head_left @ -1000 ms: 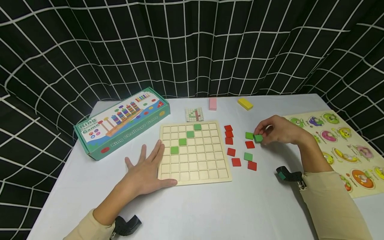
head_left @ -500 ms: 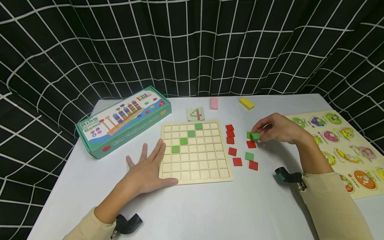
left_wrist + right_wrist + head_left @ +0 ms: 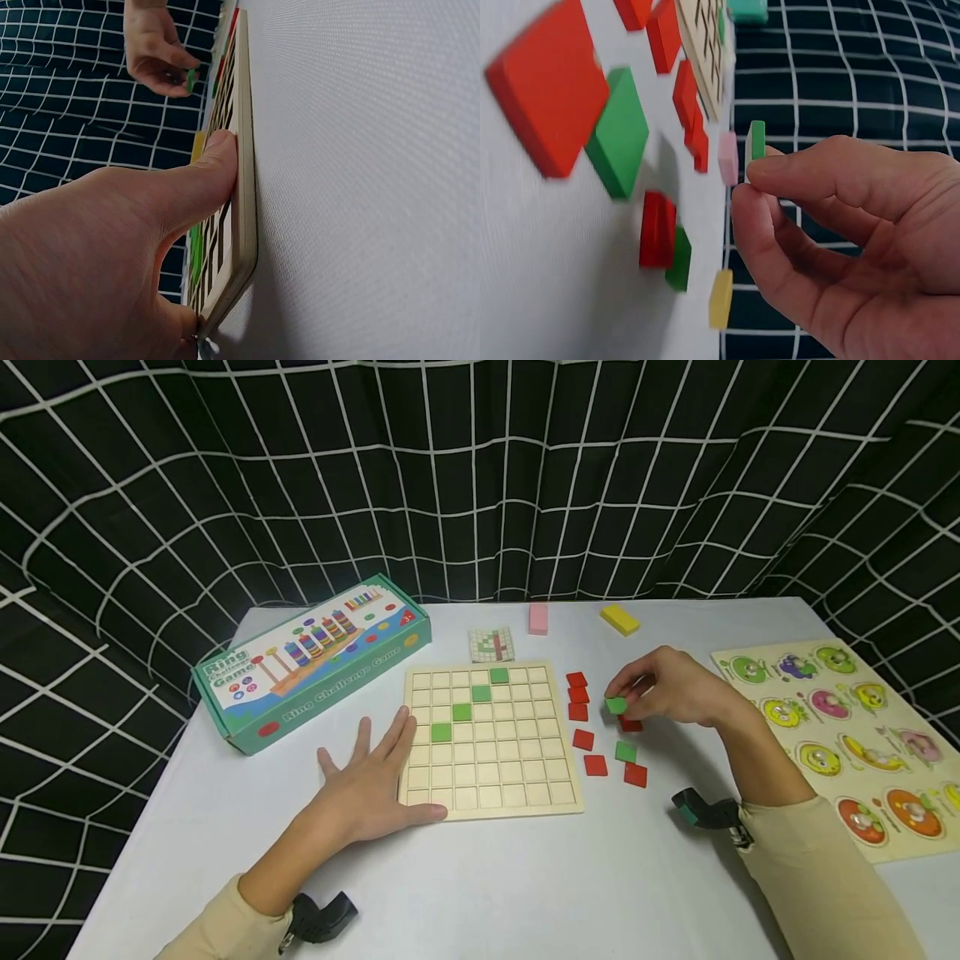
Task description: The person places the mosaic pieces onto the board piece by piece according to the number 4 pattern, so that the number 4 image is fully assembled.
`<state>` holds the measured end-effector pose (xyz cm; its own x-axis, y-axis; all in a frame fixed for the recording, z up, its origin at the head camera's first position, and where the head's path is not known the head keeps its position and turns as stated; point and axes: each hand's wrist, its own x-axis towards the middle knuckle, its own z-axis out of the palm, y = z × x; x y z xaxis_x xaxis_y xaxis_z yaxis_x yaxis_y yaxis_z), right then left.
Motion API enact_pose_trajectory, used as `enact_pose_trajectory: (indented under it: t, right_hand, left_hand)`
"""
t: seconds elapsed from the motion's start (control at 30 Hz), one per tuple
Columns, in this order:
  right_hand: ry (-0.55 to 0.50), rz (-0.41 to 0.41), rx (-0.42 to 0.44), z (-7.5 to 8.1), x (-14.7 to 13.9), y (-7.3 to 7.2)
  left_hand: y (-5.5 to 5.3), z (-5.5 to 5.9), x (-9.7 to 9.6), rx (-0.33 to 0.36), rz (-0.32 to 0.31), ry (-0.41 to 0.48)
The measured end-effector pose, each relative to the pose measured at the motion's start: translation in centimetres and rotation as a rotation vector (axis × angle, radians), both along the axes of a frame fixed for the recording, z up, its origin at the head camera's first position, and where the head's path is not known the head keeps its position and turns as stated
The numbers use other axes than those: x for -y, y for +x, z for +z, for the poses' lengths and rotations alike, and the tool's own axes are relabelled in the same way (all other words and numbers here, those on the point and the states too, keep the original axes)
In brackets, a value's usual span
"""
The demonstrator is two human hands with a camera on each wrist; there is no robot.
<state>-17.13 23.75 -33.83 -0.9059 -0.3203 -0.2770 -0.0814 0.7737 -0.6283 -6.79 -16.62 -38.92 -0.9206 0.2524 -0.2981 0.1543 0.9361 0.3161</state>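
Observation:
A square wooden grid board (image 3: 489,752) lies on the white table, with several green tiles in a diagonal line in its upper left squares. My left hand (image 3: 363,797) rests spread at the board's lower left corner, fingers along the left edge; in the left wrist view its thumb (image 3: 214,169) presses on the front rim. Between thumb and fingertips, my right hand (image 3: 678,689) pinches a green square tile (image 3: 616,706), held above the table in the right wrist view. Below it lie a red tile (image 3: 632,724), partly hidden by the hand, and a loose green tile (image 3: 626,752).
Several red tiles (image 3: 578,712) lie along the board's right side. A small pattern card (image 3: 491,645), a pink block (image 3: 537,619) and a yellow block (image 3: 619,619) sit behind. A ring game box (image 3: 315,664) stands back left; a fruit picture board (image 3: 847,739) lies right.
My right hand has moved a little left with the pinched green tile, which has gone from beside the upper loose green tile to in front of it. The left hand stays on the board.

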Motion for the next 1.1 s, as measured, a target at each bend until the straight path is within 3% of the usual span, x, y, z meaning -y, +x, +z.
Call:
enact_pose_trajectory:
  t: [0.27, 0.7, 1.1]
  right_hand:
    - [0.022, 0.023, -0.048, 0.2, 1.7, 0.5]
    - [-0.027, 0.058, -0.070, 0.3, 4.4, 1.0]
    - [-0.059, 0.154, -0.149, 0.3, 7.2, 1.2]
  left_hand:
    - [0.0, 0.0, -0.1, 0.005, -0.003, -0.012]
    - [-0.1, 0.1, 0.0, 0.002, -0.001, -0.014]
    - [-0.1, -0.1, 0.0, 0.001, -0.006, -0.023]
